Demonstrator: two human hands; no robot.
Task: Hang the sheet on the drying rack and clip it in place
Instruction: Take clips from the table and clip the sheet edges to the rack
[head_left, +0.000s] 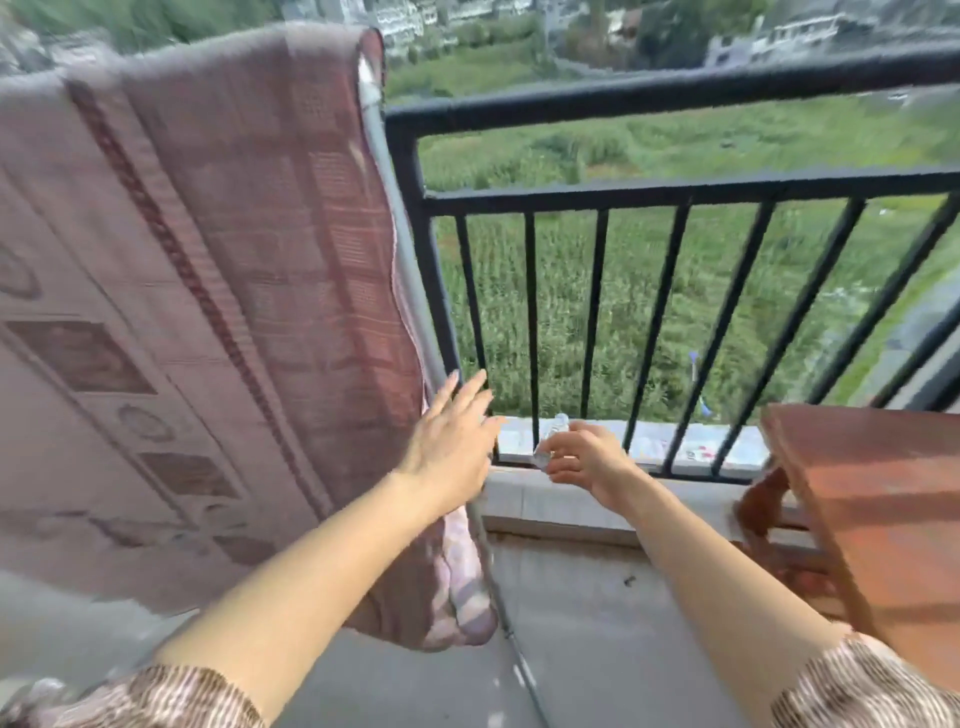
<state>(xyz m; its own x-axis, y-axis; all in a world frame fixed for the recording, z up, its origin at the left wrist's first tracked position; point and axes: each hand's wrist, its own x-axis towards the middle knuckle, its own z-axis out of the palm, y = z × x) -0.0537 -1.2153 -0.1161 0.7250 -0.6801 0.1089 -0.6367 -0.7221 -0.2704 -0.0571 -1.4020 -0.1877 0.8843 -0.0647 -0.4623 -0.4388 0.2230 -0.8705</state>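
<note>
A pink patterned sheet (218, 291) hangs draped over the drying rack, filling the left half of the view. The rack's grey metal pole (400, 244) runs down along the sheet's right edge. My left hand (452, 441) is open with fingers spread, close to the pole near the sheet's lower right edge. My right hand (587, 457) is beside it, fingers closed on a small clear clip (550, 441) held in front of the railing's base.
A black metal balcony railing (623, 197) stands right behind the rack, with a concrete ledge (561, 499) at its foot. A reddish wooden table (872, 509) sits at the right. Below is grey concrete floor (597, 623). Green fields lie far beneath.
</note>
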